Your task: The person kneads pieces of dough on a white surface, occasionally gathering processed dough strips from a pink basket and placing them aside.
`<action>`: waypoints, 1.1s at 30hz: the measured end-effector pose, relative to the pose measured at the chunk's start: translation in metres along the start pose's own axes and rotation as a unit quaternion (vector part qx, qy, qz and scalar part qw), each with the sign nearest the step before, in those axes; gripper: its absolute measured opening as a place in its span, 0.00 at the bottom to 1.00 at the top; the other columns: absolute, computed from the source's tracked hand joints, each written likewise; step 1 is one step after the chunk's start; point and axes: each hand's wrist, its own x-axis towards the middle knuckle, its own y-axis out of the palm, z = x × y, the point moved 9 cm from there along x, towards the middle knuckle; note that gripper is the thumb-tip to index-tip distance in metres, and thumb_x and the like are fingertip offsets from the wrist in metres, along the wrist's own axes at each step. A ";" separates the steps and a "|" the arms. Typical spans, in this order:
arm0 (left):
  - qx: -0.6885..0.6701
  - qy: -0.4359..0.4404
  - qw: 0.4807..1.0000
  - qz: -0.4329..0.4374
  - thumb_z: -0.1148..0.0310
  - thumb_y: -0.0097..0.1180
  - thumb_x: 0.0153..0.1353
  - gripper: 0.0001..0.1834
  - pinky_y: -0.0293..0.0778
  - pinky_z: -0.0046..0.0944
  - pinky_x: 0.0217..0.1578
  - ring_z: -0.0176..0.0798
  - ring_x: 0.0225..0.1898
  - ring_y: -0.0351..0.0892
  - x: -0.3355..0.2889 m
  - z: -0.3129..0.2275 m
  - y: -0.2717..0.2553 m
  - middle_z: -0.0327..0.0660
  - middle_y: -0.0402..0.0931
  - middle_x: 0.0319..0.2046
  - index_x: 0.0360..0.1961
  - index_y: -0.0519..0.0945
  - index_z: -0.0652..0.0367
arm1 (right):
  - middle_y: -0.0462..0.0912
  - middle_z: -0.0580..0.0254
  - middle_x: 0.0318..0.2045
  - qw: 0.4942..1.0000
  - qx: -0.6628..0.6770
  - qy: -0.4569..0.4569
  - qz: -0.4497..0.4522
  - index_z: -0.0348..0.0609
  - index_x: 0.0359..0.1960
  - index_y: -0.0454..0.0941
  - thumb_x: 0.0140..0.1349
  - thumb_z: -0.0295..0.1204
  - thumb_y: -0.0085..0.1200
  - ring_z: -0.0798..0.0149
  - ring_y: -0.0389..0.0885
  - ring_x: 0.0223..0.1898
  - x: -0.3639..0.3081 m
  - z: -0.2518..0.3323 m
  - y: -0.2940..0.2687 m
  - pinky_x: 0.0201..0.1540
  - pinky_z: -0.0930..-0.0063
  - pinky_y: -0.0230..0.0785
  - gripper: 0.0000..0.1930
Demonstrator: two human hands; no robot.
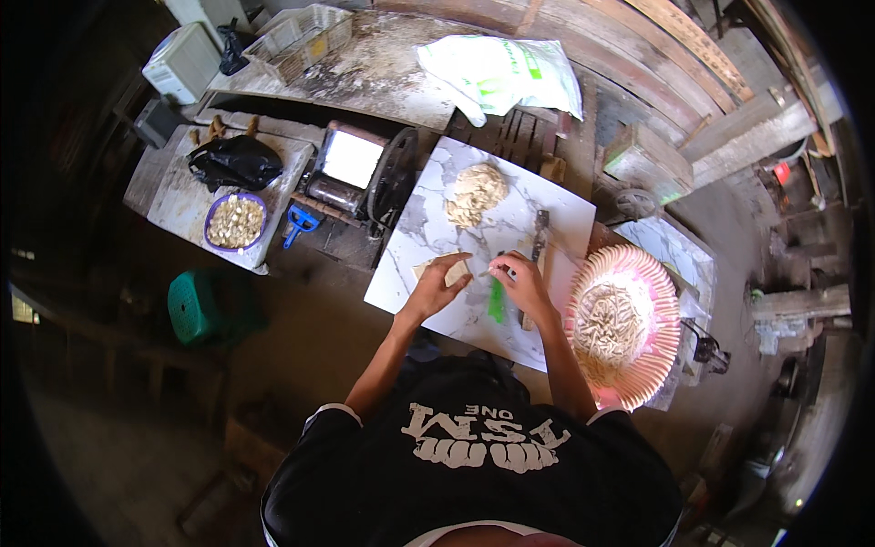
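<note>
My left hand point(441, 286) is open, its thumb and fingers apart, over a small flat piece of pale dough point(458, 270) on the marble-patterned board. To its right, my right hand point(517, 277) is closed in a pinch; whatever is between the fingertips is too small to make out. Beside that hand, a bright green strip-like thing point(496, 301) lies on the board. Further right rests a long, narrow tool with a dark, worn end point(540, 239). A lumpy mound of pale dough point(476, 193) sits toward the board's far side.
A pink-rimmed round basket point(671, 314) holding many thin pale dough pieces stands at the right. Left of the board point(406, 246) is a hand-wheel machine point(387, 182), then a blue scraper-like tool point(299, 223) and a purple-rimmed bowl point(209, 221). A white sack point(510, 77) lies behind.
</note>
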 end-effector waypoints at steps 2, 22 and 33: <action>-0.003 0.015 0.999 0.034 0.66 0.53 0.53 0.19 0.63 0.40 0.49 0.50 0.49 0.68 0.001 -0.028 0.007 0.52 0.71 0.44 0.46 0.72 0.61 | 0.74 0.56 0.26 0.998 0.050 -0.011 -0.036 0.37 0.32 0.75 0.51 0.24 0.53 0.61 0.74 0.28 -0.008 0.021 -0.013 0.32 0.73 0.65 0.06; -0.179 -0.028 0.983 0.001 0.73 0.50 0.57 0.09 0.70 0.30 0.38 0.32 0.37 0.76 -0.014 -0.059 0.024 0.44 0.77 0.32 0.37 0.72 0.67 | 0.78 0.57 0.24 0.961 -0.013 0.148 -0.234 0.40 0.28 0.77 0.47 0.24 0.55 0.59 0.76 0.27 -0.139 -0.010 -0.060 0.31 0.71 0.68 0.05; -0.005 0.086 0.996 0.006 0.73 0.54 0.52 0.07 0.69 0.32 0.33 0.36 0.31 0.76 0.006 -0.082 0.061 0.44 0.77 0.28 0.32 0.75 0.65 | 0.75 0.60 0.27 0.914 -0.216 0.119 -0.322 0.45 0.28 0.75 0.46 0.27 0.54 0.56 0.73 0.32 -0.146 -0.023 -0.083 0.35 0.64 0.65 0.06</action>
